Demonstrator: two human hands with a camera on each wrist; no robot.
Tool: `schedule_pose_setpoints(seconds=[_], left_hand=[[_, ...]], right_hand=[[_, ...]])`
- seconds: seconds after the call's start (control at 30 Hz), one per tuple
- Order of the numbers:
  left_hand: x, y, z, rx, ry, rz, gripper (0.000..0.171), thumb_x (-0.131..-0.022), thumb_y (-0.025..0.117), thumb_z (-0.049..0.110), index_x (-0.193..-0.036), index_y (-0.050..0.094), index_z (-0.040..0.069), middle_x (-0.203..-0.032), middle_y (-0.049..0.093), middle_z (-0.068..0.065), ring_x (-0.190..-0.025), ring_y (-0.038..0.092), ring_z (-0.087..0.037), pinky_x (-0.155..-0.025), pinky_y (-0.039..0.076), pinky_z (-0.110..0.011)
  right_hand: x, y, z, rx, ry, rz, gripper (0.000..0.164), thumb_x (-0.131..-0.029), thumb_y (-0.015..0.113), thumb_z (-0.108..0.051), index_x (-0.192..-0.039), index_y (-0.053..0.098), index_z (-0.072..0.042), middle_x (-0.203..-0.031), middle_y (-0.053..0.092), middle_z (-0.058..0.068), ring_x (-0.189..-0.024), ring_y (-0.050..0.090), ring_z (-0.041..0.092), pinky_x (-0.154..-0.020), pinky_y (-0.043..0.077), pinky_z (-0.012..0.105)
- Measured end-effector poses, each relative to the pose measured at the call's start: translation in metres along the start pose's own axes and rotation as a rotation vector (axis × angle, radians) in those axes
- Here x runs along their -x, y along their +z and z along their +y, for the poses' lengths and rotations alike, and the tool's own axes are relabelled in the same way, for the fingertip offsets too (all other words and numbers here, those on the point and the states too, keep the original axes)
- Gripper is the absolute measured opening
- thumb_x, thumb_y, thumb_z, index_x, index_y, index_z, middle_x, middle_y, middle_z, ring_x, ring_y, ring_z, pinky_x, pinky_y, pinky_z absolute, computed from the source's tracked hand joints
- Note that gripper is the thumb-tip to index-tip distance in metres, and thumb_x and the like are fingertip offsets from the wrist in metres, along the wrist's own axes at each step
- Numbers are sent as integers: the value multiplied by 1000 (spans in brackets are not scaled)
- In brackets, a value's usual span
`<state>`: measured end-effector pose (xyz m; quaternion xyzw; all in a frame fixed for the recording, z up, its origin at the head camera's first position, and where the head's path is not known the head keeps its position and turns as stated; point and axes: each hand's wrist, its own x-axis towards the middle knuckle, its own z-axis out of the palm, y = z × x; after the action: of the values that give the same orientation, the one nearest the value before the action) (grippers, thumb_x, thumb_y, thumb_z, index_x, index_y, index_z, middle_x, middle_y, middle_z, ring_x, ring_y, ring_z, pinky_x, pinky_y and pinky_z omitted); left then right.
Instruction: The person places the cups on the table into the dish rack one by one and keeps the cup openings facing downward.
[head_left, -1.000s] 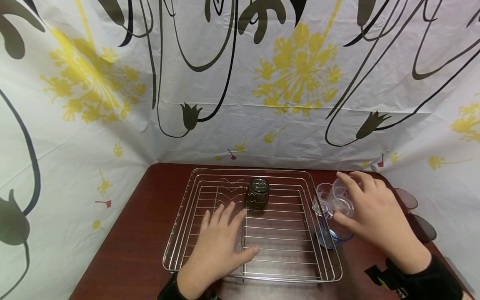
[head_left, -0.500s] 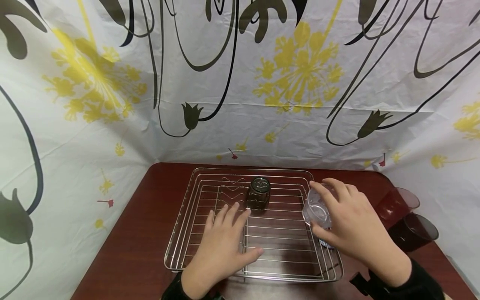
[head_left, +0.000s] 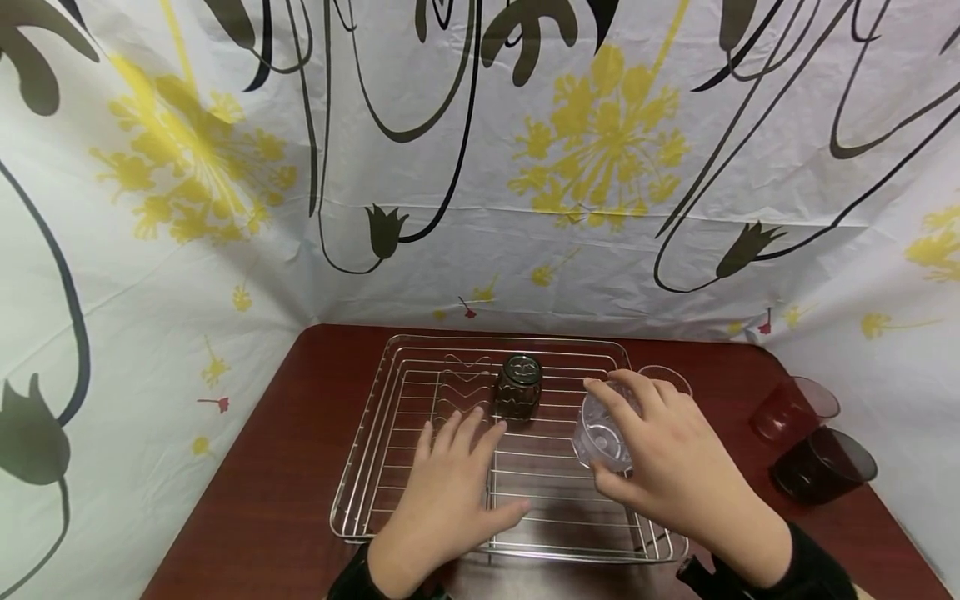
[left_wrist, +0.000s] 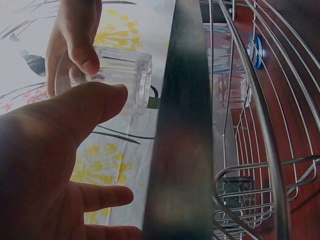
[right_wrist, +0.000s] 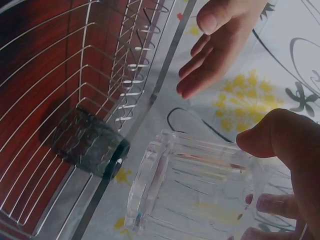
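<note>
My right hand (head_left: 667,458) grips a clear glass (head_left: 602,433) above the right half of a wire dish rack (head_left: 555,500). In the right wrist view the thick base of the clear glass (right_wrist: 150,185) faces the rack, and thumb and fingers hold its other end. My left hand (head_left: 450,492), fingers spread and holding nothing, is over the front left of the rack. A dark green glass (head_left: 517,387) stands upside down towards the back of the rack.
Right of the rack, another clear glass (head_left: 667,371) is partly hidden by my right hand. A blue-rimmed glass (left_wrist: 257,51) shows in the left wrist view. Red (head_left: 795,408) and dark (head_left: 823,467) glasses stand at the table's right. A patterned cloth (head_left: 480,167) hangs behind.
My right hand has lifted the clear glass from beside the rack and carried it left, over the rack. My left hand has barely moved.
</note>
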<state>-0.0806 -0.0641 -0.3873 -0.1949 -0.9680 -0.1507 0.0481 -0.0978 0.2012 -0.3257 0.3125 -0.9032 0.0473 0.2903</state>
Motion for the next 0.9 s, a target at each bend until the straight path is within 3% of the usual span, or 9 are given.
schedule_pose_setpoints(seconds=[0.2, 0.6, 0.9], left_hand=[[0, 1, 1, -1, 8, -3, 91, -81, 57, 78, -152, 42, 25, -158, 38, -12, -145, 35, -39, -113, 23, -70], [-2, 1, 5, 6, -2, -16, 93, -80, 58, 79, -153, 40, 24, -159, 37, -11, -146, 34, -38, -114, 22, -69], [-2, 3, 7, -3, 4, -2, 91, -80, 61, 75, -152, 41, 23, -157, 40, -11, -145, 36, -37, -114, 23, -68]], right_hand=[[-3, 0, -4, 0, -7, 7, 80, -65, 74, -42, -137, 58, -13, -127, 58, 17, -98, 60, 38, -74, 50, 51], [-7, 2, -17, -29, -42, -27, 81, -65, 77, -43, -138, 57, -13, -127, 58, 16, -97, 61, 33, -76, 53, 50], [-8, 4, -31, -75, -66, -59, 83, -66, 78, -45, -140, 55, -16, -132, 56, 14, -105, 60, 31, -91, 50, 51]])
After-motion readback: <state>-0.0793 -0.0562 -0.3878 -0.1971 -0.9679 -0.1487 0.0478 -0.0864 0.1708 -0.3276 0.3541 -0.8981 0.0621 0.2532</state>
